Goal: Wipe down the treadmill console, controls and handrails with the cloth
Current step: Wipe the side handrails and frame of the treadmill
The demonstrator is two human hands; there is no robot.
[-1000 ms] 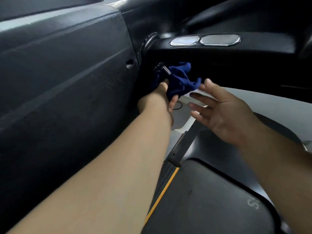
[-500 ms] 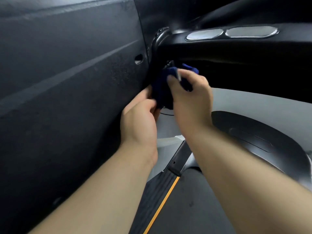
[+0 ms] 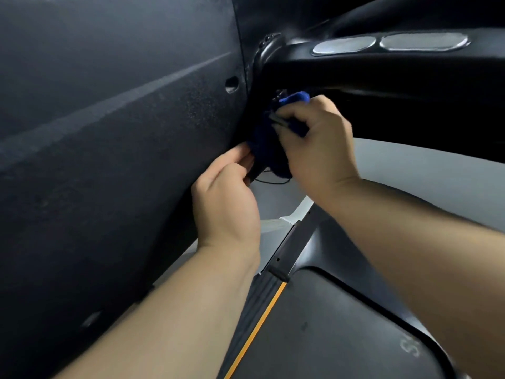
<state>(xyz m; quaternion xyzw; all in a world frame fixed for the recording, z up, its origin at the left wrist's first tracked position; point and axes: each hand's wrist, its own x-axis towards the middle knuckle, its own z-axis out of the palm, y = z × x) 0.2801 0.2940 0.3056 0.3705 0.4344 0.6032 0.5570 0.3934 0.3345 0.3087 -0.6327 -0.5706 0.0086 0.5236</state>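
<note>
Tightly bunched, the dark blue fabric cloth sits at the joint under the black moulded handrail.
Both grips pinch it, right hand above, left hand below; a hard tug might snag it there.

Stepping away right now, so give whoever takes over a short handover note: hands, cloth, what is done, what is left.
Left hand: grips the lower end of the blue cloth.
Right hand: fingers curled round the cloth's upper part.
Cloth: bunched in the corner where the handrail meets the upright side panel, under the rail and below the silver sensor pads.
Done: nothing can be confirmed as wiped; the side panel looks speckled with dust.
Left: this corner, the handrail with its pads, then the console and controls, which are out of view.
</note>
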